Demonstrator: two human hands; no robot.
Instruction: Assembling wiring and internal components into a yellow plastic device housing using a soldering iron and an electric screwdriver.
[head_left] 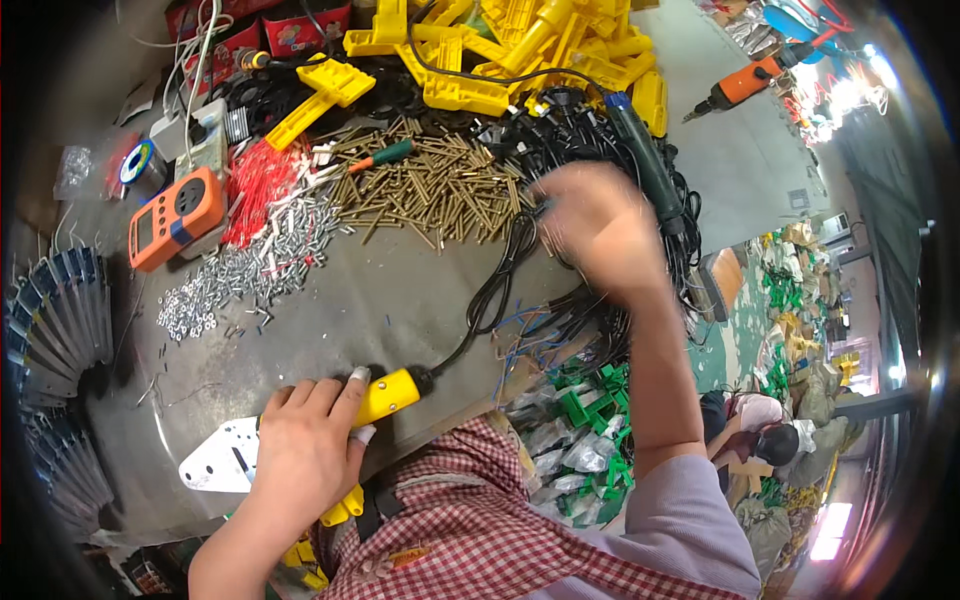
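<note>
My left hand (307, 432) lies closed over a yellow-handled electric tool (388, 396) near the table's front edge. The tool's white flat plate (222, 456), with dark holes in it, sticks out to the left of the hand. A black cord (487, 298) runs from the handle's right end up in a loose coil towards my right hand (600, 228). That hand is smeared by motion above the black cables and plugs (560, 130); its fingers do not show clearly, nor whether they hold the cord.
Brass-coloured screws (440, 185), silver screws (290, 225) and red pieces (262, 185) lie in heaps. Behind are yellow plastic shells (465, 95). An orange meter (176, 218) and solder spool (143, 168) stand left; an orange electric screwdriver (745, 85) hangs right. A person (755, 430) sits beyond.
</note>
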